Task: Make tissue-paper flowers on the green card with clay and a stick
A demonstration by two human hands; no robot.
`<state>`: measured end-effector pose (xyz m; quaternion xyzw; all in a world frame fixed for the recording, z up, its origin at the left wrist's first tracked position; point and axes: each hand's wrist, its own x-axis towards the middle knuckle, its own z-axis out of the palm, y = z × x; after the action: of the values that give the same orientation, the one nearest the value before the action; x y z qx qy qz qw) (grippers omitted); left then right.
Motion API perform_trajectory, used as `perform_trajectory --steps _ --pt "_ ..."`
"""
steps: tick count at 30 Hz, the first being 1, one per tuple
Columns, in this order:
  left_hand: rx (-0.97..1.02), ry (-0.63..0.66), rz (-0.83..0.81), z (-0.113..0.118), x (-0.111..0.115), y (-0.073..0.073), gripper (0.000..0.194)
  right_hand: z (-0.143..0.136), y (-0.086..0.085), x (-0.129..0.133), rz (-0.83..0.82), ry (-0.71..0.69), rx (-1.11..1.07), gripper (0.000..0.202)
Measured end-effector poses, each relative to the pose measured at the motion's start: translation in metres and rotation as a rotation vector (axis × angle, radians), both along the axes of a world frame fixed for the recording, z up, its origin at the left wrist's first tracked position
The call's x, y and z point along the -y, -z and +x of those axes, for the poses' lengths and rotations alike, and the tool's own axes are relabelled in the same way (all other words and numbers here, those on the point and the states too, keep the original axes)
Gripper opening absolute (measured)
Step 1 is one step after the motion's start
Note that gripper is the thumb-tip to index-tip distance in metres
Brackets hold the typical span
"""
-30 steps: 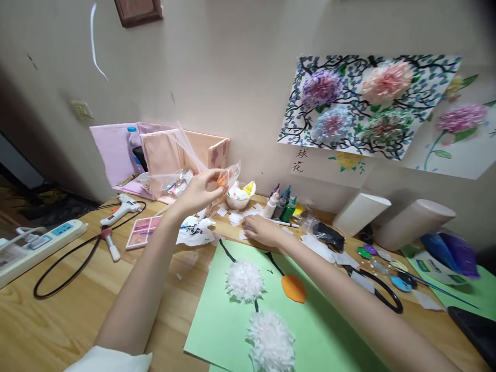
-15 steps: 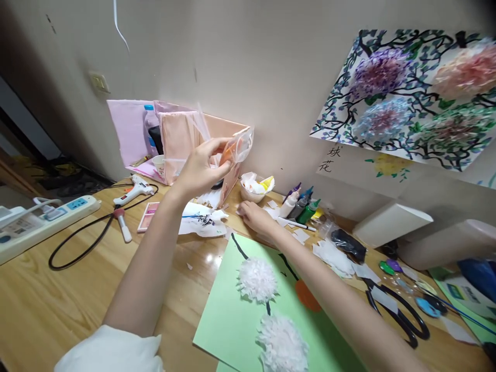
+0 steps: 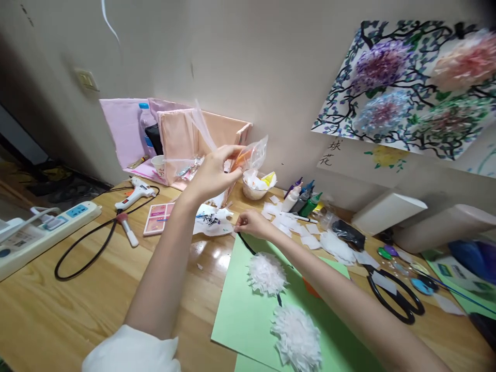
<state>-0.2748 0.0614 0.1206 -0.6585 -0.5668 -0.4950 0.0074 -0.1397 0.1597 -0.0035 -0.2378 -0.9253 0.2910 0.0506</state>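
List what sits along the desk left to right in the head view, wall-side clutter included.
power strip → glue gun → pink palette → left hand holding the clear bag → bowl of scraps → paint bottles → black bag → scissors

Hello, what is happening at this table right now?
A person is doing paper craft at a wooden table. The left hand holds up a clear plastic bag with something orange inside. The right hand rests at the top edge of a green sheet, fingers pinched together. Two white paper flowers lie on the sheet. Scissors, paint bottles and a glue gun lie around.
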Motion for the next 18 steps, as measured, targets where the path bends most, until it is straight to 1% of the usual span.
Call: perform_trajectory --steps 2,4,6,8,9,11,13,15,18 --pt "-0.026 0.01 -0.079 0.005 -0.01 0.009 0.038 0.016 -0.002 -0.007 0.031 0.083 -0.024 0.01" --pt "-0.098 0.009 -0.181 0.014 -0.023 0.022 0.038 0.045 -0.009 -0.019 0.073 0.186 -0.068 0.008" --pt "-0.23 -0.016 -0.31 0.026 -0.036 0.037 0.039 0.079 -0.015 -0.031 0.097 0.299 -0.127 0.01" --pt "-0.419 -0.072 -0.5 0.039 -0.048 0.054 0.034 0.109 -0.018 -0.039 -0.014 0.386 -0.237 0.015" --pt "-0.453 -0.074 -0.535 0.044 -0.053 0.062 0.03 0.121 -0.018 -0.04 -0.083 0.423 -0.273 0.018" --pt "-0.505 -0.078 -0.567 0.05 -0.061 0.076 0.024 0.141 -0.015 -0.037 -0.197 0.496 -0.306 0.022" --pt "-0.546 -0.125 -0.578 0.053 -0.066 0.086 0.024 0.158 -0.012 -0.027 -0.252 0.543 -0.281 0.024" --pt "-0.58 -0.189 -0.587 0.055 -0.069 0.093 0.025 0.178 -0.012 -0.014 -0.246 0.548 -0.243 0.024" --pt "-0.609 -0.245 -0.584 0.065 -0.068 0.099 0.033 0.22 -0.012 0.005 -0.197 0.587 -0.242 0.025"
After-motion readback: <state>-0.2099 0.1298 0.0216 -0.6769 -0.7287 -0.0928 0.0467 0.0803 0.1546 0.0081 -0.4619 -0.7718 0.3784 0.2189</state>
